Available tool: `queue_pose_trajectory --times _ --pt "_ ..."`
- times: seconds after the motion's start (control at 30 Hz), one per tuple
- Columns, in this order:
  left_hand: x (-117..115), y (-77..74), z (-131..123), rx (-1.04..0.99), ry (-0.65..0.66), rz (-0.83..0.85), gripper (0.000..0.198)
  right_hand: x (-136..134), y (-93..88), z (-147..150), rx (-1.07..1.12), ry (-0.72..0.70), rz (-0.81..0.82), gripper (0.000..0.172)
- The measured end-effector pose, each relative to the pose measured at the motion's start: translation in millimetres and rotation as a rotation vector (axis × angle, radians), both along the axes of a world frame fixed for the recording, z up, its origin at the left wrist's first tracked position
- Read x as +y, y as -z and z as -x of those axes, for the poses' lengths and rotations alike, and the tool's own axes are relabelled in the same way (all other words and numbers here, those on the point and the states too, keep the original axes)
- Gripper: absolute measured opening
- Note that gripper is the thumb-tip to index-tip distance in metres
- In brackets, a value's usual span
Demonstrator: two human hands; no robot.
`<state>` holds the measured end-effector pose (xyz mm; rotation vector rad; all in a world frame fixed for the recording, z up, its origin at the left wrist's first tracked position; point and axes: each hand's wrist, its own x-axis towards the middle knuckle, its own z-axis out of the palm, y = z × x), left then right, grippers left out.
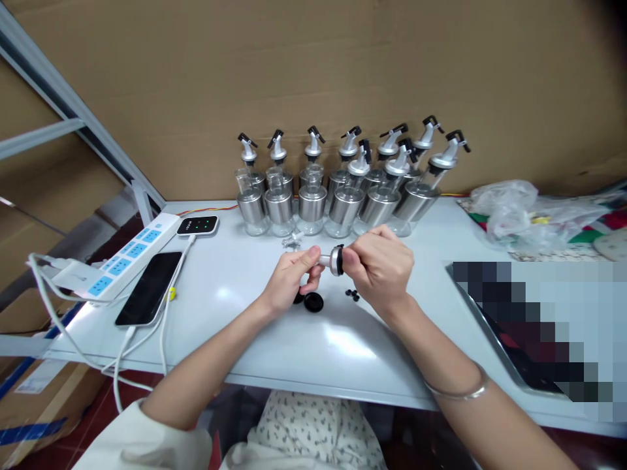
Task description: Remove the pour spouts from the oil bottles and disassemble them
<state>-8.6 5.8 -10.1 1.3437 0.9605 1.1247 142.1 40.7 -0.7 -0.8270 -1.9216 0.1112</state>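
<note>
Between my two hands is a silver bottle pourer (336, 260) with a black ring on its right side, held level above the table. My left hand (291, 277) pinches its narrow silver spout. My right hand (385, 267) is closed in a fist against the black side, covering whatever lies in the palm. Below my left hand rests a round black cap (313, 302), with another dark piece partly hidden beside it. A few small black parts (352, 295) lie under my right hand. Beyond my left hand sits a little pile of small clear or silver parts (292, 240).
Glass and steel bottles (312, 202) stand in rows along the cardboard wall, most with pourers. On the left are a power strip (132, 254), a phone (149, 287), a small black device (197, 226) and white cables. Plastic bags (509, 202) and a pixelated flat object (539, 326) lie right.
</note>
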Motion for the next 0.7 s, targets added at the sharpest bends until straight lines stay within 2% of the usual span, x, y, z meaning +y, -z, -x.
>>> queue_pose_trajectory --times 0.07,0.13,0.27,0.4,0.5,0.7 --pt "-1 0.1 0 0.066 -0.026 -0.061 0.052 1 -0.1 0 -0.009 -0.032 0.028 0.053" --pt "-1 2.4 1 0.197 -0.112 -0.189 0.051 2 -1.1 1 -0.011 -0.051 0.153 0.053" --pt "1 9.5 8 0.601 -0.336 -0.591 0.044 3 -3.0 4 0.071 -0.064 0.471 0.055" --pt "3 11.6 14 0.868 -0.377 -0.928 0.034 7 0.5 5 0.128 -0.116 0.705 0.059" --pt "5 9.9 16 0.964 -0.422 -1.034 0.031 9 3.3 4 0.137 -0.135 0.771 0.059" --pt "6 7.7 16 1.016 -0.526 -1.174 0.031 4 -2.5 4 0.198 -0.212 0.767 0.052"
